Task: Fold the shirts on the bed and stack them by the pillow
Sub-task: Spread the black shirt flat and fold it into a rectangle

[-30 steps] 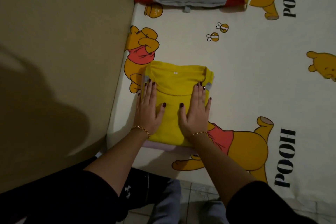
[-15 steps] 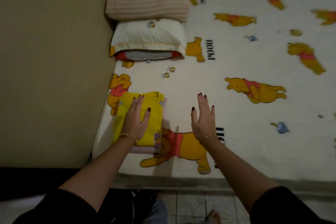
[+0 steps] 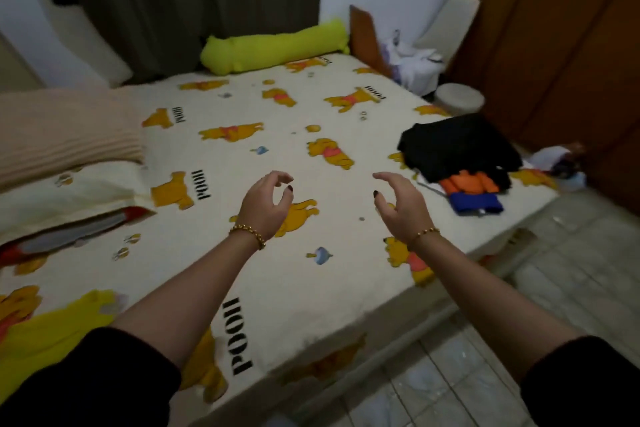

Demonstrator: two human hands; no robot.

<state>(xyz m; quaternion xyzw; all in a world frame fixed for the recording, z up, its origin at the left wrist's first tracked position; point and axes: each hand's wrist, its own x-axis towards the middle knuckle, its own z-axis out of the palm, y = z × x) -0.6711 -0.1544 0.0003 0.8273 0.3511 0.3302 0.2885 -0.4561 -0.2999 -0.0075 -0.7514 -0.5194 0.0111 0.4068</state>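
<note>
left hand (image 3: pixel 265 204) and right hand (image 3: pixel 398 206) empty above the bed (image 3: pixel 311 288)
both hover with fingers loosely curled, gripping nothing. the folded yellow shirt (image 3: pixel 52 333) lies at the near-left edge, near the pillow (image 3: pixel 69 194); the unfolded pile (image 3: pixel 460 149) sits well apart at the right edge, so a hasty tug could spill pieces onto the tiled floor (image 3: pixel 571 288). a green bolster (image 3: pixel 273 45) lies across the far side, and a wooden wardrobe (image 3: pixel 554 45) stands to the right.

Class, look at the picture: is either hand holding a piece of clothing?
No: the left hand and the right hand both hover empty above the bed sheet, fingers loosely curled.
</note>
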